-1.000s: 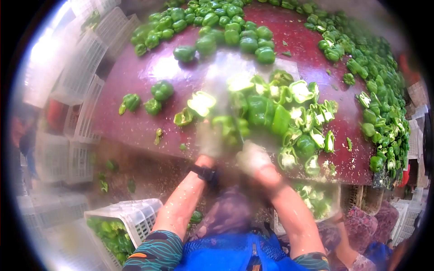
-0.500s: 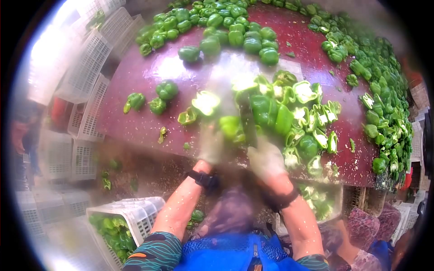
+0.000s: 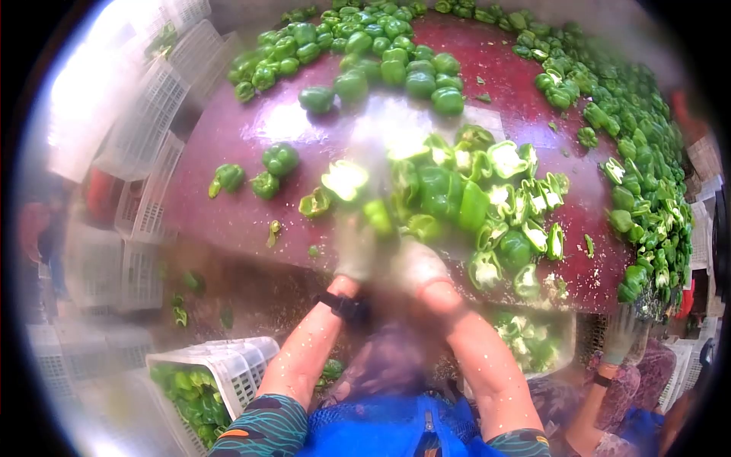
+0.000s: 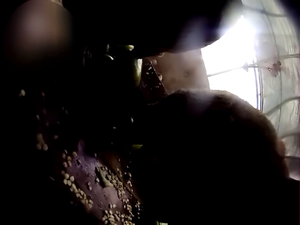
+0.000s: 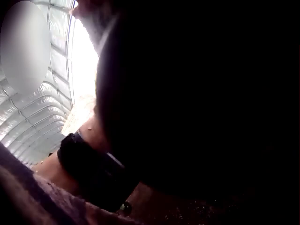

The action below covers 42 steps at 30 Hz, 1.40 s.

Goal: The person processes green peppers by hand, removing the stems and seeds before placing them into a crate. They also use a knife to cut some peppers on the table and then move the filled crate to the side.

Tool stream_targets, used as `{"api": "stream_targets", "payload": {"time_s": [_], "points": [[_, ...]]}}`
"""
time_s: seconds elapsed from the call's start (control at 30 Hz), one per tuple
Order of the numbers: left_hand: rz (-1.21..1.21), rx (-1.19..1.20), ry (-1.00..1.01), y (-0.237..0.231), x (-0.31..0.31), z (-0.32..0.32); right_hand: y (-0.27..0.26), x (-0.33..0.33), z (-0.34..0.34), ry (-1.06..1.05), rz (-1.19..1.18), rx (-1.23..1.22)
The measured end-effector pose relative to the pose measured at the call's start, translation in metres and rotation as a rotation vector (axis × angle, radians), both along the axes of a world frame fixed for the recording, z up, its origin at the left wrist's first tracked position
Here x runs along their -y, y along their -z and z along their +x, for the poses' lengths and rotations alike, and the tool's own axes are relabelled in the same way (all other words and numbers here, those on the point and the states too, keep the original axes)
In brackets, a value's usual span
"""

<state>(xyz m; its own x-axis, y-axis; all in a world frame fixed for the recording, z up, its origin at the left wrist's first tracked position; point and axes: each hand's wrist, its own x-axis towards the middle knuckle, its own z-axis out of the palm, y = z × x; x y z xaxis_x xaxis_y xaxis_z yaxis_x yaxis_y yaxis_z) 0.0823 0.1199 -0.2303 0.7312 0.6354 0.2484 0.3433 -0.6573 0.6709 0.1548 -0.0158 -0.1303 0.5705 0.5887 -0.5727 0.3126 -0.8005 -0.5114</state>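
My gloved left hand [image 3: 354, 247] holds a piece of green bell pepper [image 3: 378, 217] over the near edge of the red table [image 3: 228, 213]. Close on its right, my gloved right hand [image 3: 422, 266] is curled as it was round the knife; the blade is hidden in blur now. Just beyond the hands is a heap of cut bell peppers [image 3: 442, 190], some halves showing pale cores. A bright cut half [image 3: 344, 180] lies up and left of the left hand. Both wrist views are mostly dark; pale seeds [image 4: 75, 187] show in the left one.
Whole peppers [image 3: 365, 46] are piled at the back, and a long bank of peppers [image 3: 640, 167] runs down the right. A white crate [image 3: 244, 365] of peppers stands low left, near stacked crates [image 3: 145, 129]. Another person's gloved hand [image 3: 624, 335] is at lower right.
The knife blade, upright beside the pepper half a second ago, has dropped out of sight. My right hand has shifted left toward the left hand. Another person's hand has come up at lower right.
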Motion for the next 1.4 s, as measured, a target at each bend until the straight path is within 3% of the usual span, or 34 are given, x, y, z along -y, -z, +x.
{"api": "stream_targets", "payload": {"time_s": [0.1, 0.2, 0.3, 0.33, 0.47, 0.53, 0.6, 0.67, 0.7, 0.73, 0.8, 0.83, 0.9, 0.97, 1.0, 1.13, 1.2, 1.23, 1.4], "points": [[-0.297, -0.012, -0.013, 0.000, -0.002, 0.004, -0.026, 0.017, 0.000, 0.198, 0.084, 0.015], [-0.130, -0.044, 0.174, -0.002, -0.017, -0.005, -0.058, 0.042, -0.006, 0.239, 0.171, 0.111], [-0.268, 0.101, 0.366, 0.005, -0.045, -0.014, -0.066, 0.081, -0.008, 0.320, 0.309, 0.285], [-0.358, 0.172, 0.376, 0.010, -0.050, -0.015, -0.062, 0.096, -0.004, 0.391, 0.461, 0.273], [-0.284, 0.065, 0.242, 0.021, -0.051, -0.004, -0.087, 0.149, 0.010, 0.756, 0.616, 0.070], [-0.343, 0.020, 0.110, 0.004, -0.039, 0.007, -0.092, 0.178, 0.017, 0.924, 0.637, -0.011], [-0.515, -0.015, -0.073, -0.051, -0.007, 0.022, -0.074, 0.208, 0.028, 0.974, 0.682, 0.035], [-0.287, -0.146, -0.144, -0.048, -0.004, 0.027, -0.069, 0.231, 0.031, 1.042, 0.697, 0.036], [-0.179, -0.205, -0.162, -0.046, 0.001, 0.034, -0.065, 0.242, 0.033, 1.073, 0.699, 0.041], [-0.341, -0.126, -0.112, -0.074, 0.013, 0.036, -0.056, 0.252, 0.037, 1.106, 0.701, 0.054], [-0.370, -0.152, -0.136, -0.077, 0.015, 0.039, -0.048, 0.268, 0.041, 1.191, 0.723, 0.035], [-0.231, -0.202, -0.213, -0.077, 0.017, 0.042, -0.043, 0.276, 0.041, 1.230, 0.758, 0.019], [-0.207, -0.148, -0.128, -0.080, 0.015, 0.039, -0.030, 0.287, 0.042, 1.296, 0.836, -0.024], [-0.415, -0.002, -0.038, -0.051, -0.010, 0.034, -0.018, 0.299, 0.047, 1.350, 0.833, -0.021], [-0.870, 0.202, -0.022, -0.051, -0.013, 0.031, -0.016, 0.304, 0.050, 1.387, 0.828, -0.044], [-0.822, 0.292, 0.014, -0.019, -0.048, 0.002, -0.017, 0.320, 0.063, 1.438, 0.836, -0.027], [-0.937, 0.310, -0.001, -0.064, -0.028, -0.004, -0.008, 0.342, 0.068, 1.413, 0.737, -0.026], [-1.109, 0.340, -0.044, -0.099, -0.011, -0.005, -0.017, 0.345, 0.069, 1.451, 0.795, -0.109], [-1.204, 0.411, 0.133, -0.138, 0.006, -0.008, -0.027, 0.365, 0.070, 1.372, 0.828, -0.330]]}}
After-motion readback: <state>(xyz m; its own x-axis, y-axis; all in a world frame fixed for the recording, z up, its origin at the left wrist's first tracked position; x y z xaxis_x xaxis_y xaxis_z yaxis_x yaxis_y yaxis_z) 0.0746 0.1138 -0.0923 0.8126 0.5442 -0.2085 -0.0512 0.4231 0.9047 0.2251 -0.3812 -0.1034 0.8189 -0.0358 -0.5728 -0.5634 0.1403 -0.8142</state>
